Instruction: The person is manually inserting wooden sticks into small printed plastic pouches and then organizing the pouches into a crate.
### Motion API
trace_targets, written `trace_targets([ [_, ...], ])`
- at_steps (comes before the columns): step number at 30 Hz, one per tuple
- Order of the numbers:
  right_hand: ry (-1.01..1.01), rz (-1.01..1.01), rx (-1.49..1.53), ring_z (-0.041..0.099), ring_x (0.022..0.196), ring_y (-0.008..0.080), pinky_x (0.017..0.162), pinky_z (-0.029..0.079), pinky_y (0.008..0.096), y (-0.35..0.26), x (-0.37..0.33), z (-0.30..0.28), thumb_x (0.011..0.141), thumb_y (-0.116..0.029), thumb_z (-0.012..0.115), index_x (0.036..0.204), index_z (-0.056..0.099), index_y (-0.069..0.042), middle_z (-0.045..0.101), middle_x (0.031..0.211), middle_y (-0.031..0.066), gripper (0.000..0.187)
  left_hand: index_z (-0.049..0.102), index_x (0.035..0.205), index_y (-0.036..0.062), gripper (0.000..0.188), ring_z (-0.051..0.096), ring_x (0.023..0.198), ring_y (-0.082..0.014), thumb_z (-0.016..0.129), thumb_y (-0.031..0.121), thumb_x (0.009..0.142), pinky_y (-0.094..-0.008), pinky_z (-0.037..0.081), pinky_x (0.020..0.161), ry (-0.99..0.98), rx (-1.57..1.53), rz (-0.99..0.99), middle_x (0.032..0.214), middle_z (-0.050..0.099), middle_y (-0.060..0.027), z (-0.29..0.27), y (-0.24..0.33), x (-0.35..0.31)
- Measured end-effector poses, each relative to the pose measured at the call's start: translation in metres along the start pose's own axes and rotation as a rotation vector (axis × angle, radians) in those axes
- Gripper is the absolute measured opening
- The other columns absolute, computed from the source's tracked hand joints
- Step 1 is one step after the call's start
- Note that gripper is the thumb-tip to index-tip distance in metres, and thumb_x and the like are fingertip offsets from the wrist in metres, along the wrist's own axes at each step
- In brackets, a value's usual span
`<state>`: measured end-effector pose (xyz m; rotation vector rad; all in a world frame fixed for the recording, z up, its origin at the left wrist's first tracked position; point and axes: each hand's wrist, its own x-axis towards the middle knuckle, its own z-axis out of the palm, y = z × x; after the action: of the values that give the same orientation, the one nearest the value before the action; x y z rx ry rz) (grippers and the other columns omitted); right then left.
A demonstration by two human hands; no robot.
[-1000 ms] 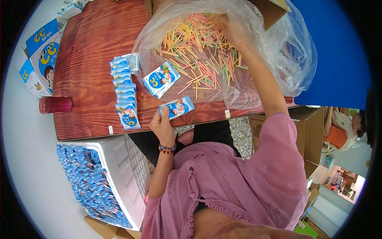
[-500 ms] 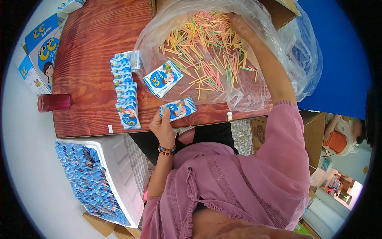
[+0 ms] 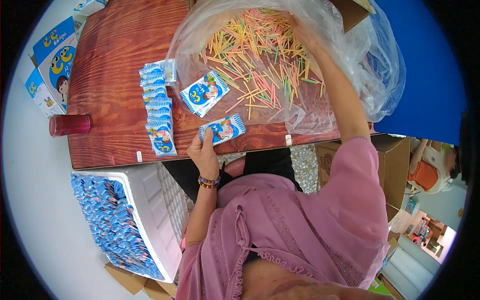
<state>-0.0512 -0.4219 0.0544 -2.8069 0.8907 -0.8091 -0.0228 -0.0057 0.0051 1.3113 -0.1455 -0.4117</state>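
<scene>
Between the thumb and fingers of my left hand (image 3: 204, 152) is a small blue and white packet (image 3: 229, 130), held flat just over the table's near edge. My right hand (image 3: 302, 32) reaches to the far side of a heap of thin pastel sticks (image 3: 255, 40), coloured yellow, pink and green. Its fingertips are blurred at the heap's edge, so what they grip, if anything, is unclear. The sticks lie on a spread clear plastic bag (image 3: 312, 117). Left of them, a loose little stack of packets (image 3: 205, 93) rests on the bag's edge. Further left runs an overlapping row of packets (image 3: 159, 107).
The red wood-grain table (image 3: 115, 75) carries a pinkish jar (image 3: 71, 125) at its left edge. Below stands a white foam box (image 3: 150, 240) filled with blue packets. Printed cartons (image 3: 62, 62) lean at the far left; a brown carton (image 3: 367, 165) stands by my right. Another person (image 3: 432, 165) sits beyond.
My right hand has shifted slightly at the far edge of the stick heap. My left hand keeps hold of the same packet, and the whole view has moved a little.
</scene>
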Motion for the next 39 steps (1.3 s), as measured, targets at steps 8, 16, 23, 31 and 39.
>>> trace_targets([
  [8,-0.219,0.353,1.215,0.060,0.094,0.0173,0.086,0.045,0.0307,-0.065,-0.086,0.014,0.098,-0.024,0.051,0.111,0.057,-0.004,0.067,0.098,0.0075,0.025,0.065,0.098,-0.0072,0.015,0.059,0.081,-0.0076,0.058,0.005,0.093,-0.0247,0.049,0.075,-0.053,0.008,-0.019,0.093,0.066,-0.0051,-0.001,-0.005,0.003],
  [16,-0.166,0.178,0.786,0.058,0.096,0.0133,0.088,0.044,0.0277,-0.075,-0.112,0.025,0.096,-0.012,0.051,0.111,0.057,-0.002,0.064,0.102,0.0058,0.019,0.064,0.095,-0.0061,0.013,0.061,0.085,-0.0105,0.057,0.005,0.093,-0.0281,0.050,0.077,-0.075,-0.027,-0.021,0.095,0.065,-0.0062,-0.001,-0.006,0.004],
  [23,-0.194,0.368,1.221,0.059,0.103,0.0225,0.098,0.040,0.0351,-0.100,-0.106,-0.015,0.098,-0.017,0.048,0.107,0.057,-0.001,0.064,0.102,0.0086,0.020,0.064,0.094,-0.0019,0.017,0.061,0.076,-0.0112,0.056,0.013,0.095,-0.0272,0.050,0.069,-0.047,-0.113,-0.100,0.092,0.067,-0.0065,0.010,0.011,0.008],
  [31,0.006,0.354,2.028,0.054,0.118,0.0297,0.107,0.034,0.0426,-0.197,-0.126,-0.061,0.099,-0.014,0.043,0.110,0.050,-0.001,0.061,0.114,0.0205,0.019,0.065,0.094,0.0020,0.020,0.062,0.078,-0.0096,0.057,0.020,0.096,-0.0256,0.048,0.063,-0.086,-0.497,-0.172,0.094,0.068,-0.0042,0.039,0.032,0.019],
  [39,0.183,0.288,2.060,0.052,0.117,0.0298,0.104,0.036,0.0437,-0.243,-0.137,-0.070,0.100,-0.014,0.042,0.108,0.048,-0.006,0.061,0.115,0.0204,0.013,0.065,0.093,0.0012,0.021,0.061,0.076,-0.0088,0.058,0.021,0.096,-0.0241,0.047,0.063,-0.036,-0.544,-0.151,0.091,0.068,-0.0039,0.042,0.041,0.014],
])
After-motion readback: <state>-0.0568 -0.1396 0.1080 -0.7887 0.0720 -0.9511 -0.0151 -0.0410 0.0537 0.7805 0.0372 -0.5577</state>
